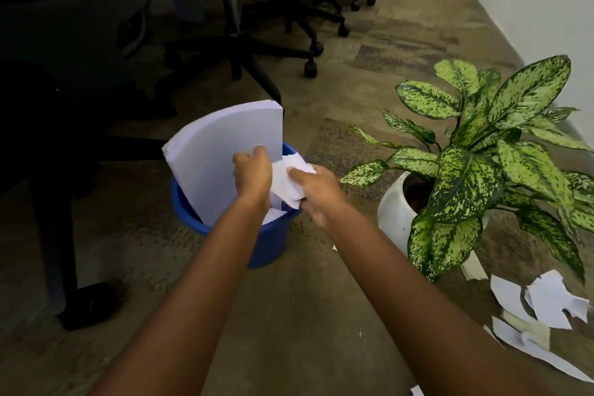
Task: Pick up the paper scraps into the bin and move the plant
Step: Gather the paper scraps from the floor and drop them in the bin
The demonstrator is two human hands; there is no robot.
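Note:
A blue bin [273, 244] stands on the carpet with a thick stack of white sheets [221, 151] sticking up out of it. Over the bin's rim, my left hand [252, 175] and my right hand [316, 191] both grip a crumpled white paper scrap [287, 180] between them. To the right stands the plant [482, 154], with speckled green leaves, in a white pot [393, 212]. Several torn paper scraps [546, 302] lie on the floor at the lower right, just past the pot.
Black office chairs on castors [310, 69] stand behind the bin, and a dark desk leg [58, 235] is at the left. A white wall [546, 10] runs along the right. A small scrap [416, 391] lies at the bottom edge.

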